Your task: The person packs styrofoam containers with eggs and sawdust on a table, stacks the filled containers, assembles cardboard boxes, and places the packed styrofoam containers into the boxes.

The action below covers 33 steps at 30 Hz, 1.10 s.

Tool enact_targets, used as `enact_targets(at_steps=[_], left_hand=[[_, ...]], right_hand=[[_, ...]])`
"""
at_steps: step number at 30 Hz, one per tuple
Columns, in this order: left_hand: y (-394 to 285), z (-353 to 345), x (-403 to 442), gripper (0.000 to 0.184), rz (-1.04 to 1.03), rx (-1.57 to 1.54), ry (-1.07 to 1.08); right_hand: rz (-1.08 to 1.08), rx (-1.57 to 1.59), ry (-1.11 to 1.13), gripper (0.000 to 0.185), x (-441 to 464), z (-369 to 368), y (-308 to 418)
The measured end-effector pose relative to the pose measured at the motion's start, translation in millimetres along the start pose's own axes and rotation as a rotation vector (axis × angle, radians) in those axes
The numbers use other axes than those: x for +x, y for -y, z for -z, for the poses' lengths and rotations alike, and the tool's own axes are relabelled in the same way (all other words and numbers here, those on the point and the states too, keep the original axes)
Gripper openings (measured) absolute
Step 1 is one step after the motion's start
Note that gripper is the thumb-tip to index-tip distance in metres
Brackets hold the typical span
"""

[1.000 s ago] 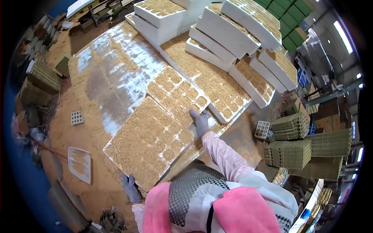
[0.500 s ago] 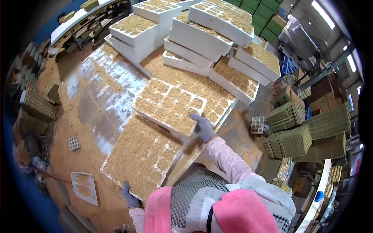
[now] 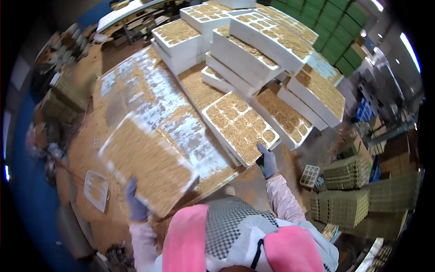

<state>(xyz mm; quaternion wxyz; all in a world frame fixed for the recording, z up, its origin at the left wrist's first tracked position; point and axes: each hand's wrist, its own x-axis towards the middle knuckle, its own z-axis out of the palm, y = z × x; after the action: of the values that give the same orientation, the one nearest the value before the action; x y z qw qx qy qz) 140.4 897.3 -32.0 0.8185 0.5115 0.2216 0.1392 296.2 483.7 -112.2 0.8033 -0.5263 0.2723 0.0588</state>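
Head camera view: two hands in grey-violet gloves work at the near edge of a dusty counter [image 3: 188, 136], each at a white tray packed with straw-coloured shavings. The left hand [image 3: 136, 201] meets the near edge of the left tray [image 3: 194, 181], its fingers at the rim; hand and tray are blurred, and how tightly that grip is closed cannot be told. The left tray sits askew at the counter's near left side, though whether it is clear of the surface cannot be told. The right hand [image 3: 268, 163] is at the near corner of the right tray [image 3: 220, 136], a finger reaching over the rim and the rest partly hidden; how far that grip is closed cannot be told either. The right tray lies over a lower tray [image 3: 187, 94], whose shavings show beyond its far end. Piled white trays [image 3: 242, 56] rise just behind, with green boxes [image 3: 337, 29] in the background. To the left, well apart from the hands, a shallow white tub [image 3: 102, 203] lies on the brown floor; to the right, a small gridded tray [image 3: 310, 176] stands beside stacked ridged sheets [image 3: 346, 208].
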Motion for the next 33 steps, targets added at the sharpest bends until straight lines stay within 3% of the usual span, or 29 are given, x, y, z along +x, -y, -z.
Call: enact_targets(at_steps=[1,3,4,5,7,8,10,11,13,15,17,18,19,20,21,22,23,24,26,27,29,30,33], left_hand=[[-2,-58,-2,0.050,0.040,-0.119,-0.022],[28,-118,11,0.051,0.220,-0.280,0.161],[44,-149,16,0.048,0.297,-0.344,0.230],[71,-170,25,0.046,0.311,-0.279,0.225],[111,-215,43,0.057,0.277,-0.222,0.268],[117,-235,45,0.060,0.284,-0.198,0.268],[131,-268,51,0.063,0.325,-0.056,0.177],[141,-279,54,0.064,0.355,0.064,0.086],[154,-275,57,0.064,0.261,0.178,0.136],[99,-248,50,0.062,0.447,0.468,0.518],[90,-189,58,0.054,0.366,0.500,0.621],[68,-163,54,0.046,0.250,0.562,0.522],[58,-130,55,0.050,0.226,0.573,0.391],[48,-103,50,0.052,0.196,0.622,0.110],[96,-18,77,0.049,-0.056,0.823,-0.198],[75,-5,63,0.050,-0.075,0.562,-0.063],[76,4,48,0.055,0.154,0.289,-0.178],[71,-8,24,0.055,0.330,0.007,-0.100],[117,46,23,0.055,0.345,0.072,-0.113],[158,91,52,0.056,0.145,0.398,-0.188],[116,43,23,0.057,0.197,0.209,-0.087],[107,43,20,0.058,0.103,0.384,-0.047],[75,21,22,0.064,0.057,0.260,-0.015]], right_hand=[[-0.001,-0.179,-0.003,0.028,0,6,-2],[0.105,-0.235,0.045,0.034,12,21,-14],[0.062,-0.108,0.072,0.034,-1,16,-5],[0.011,0.019,0.093,0.034,-13,12,1],[0.253,-0.115,0.052,0.033,-39,28,-11],[0.226,-0.353,0.234,0.032,-28,72,-46],[-0.053,-0.566,0.418,0.031,-30,99,-76],[-0.307,-0.531,0.415,0.030,-58,85,-75],[0.556,-1.148,0.898,0.030,-79,61,-67],[0.111,-0.859,0.775,0.033,-95,6,-52],[0.380,-0.981,0.922,0.043,-89,-24,-53],[0.253,-0.946,0.907,0.052,-79,-40,-63],[0.132,-0.901,0.885,0.061,-70,-56,-76],[0.127,-0.954,0.828,0.070,-69,-72,-82],[0.118,-1.005,0.770,0.080,-68,-90,-90],[0.109,-1.010,0.732,0.084,-57,-104,-115],[0.096,-1.015,0.698,0.087,-49,-117,-140],[0.076,-1.032,0.717,0.088,-51,-130,-152],[0.099,-1.005,0.645,0.086,-57,-146,-165],[0.134,-0.965,0.552,0.083,-64,-149,-169],[0.266,-0.789,0.455,0.067,-72,-150,-181],[0.230,-0.759,0.475,0.065,-83,-150,-158],[0.277,-0.620,0.460,0.059,-116,-148,-101]])
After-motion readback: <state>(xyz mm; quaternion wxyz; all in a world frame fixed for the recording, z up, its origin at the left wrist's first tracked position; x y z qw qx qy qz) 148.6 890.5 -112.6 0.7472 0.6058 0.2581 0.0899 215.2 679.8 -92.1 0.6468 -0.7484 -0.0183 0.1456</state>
